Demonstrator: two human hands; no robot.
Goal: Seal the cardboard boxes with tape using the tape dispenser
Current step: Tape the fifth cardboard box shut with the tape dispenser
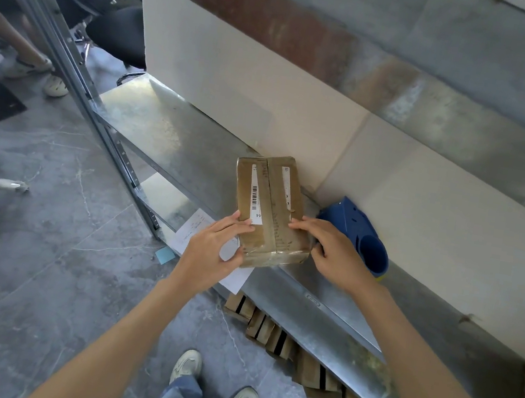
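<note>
Blue dispenser (364, 238) just right of the right fingers (304, 227), paper (195, 226) under the left fingers (236, 227). The box (271, 196) lies between them, and both sets are pressed together flat on its top.

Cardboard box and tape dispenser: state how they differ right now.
The cardboard box is brown with white labels; the tape dispenser is blue plastic. The left hand and right hand both press on the cardboard box; the tape dispenser lies ungripped behind the right hand. Both sit on the metal shelf.
</note>
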